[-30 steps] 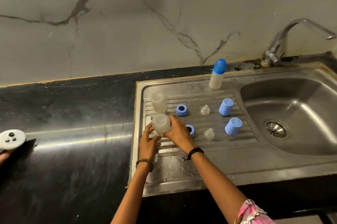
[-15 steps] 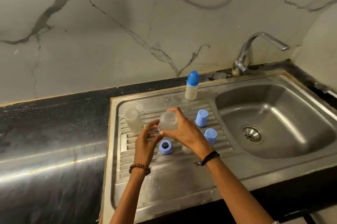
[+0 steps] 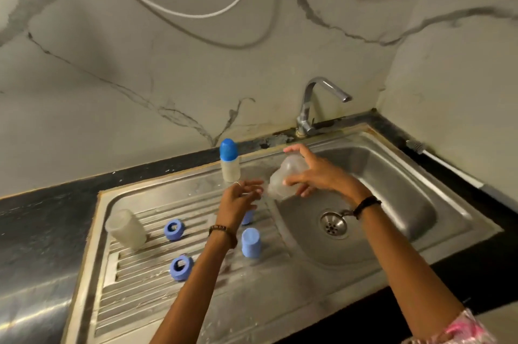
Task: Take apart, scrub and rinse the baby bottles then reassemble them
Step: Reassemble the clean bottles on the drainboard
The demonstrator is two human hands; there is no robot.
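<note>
Head view: right hand (image 3: 319,175) grips translucent bottle body (image 3: 286,178), long axis tilted over sink basin (image 3: 392,181); left hand (image 3: 238,200), fingers apart, just beside its lower end.

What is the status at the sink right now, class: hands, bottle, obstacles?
Right hand grips the clear plastic bottle body, tilted over the steel sink basin. Left hand open beside it, holding nothing. Tap dry; nothing in the way.
</note>
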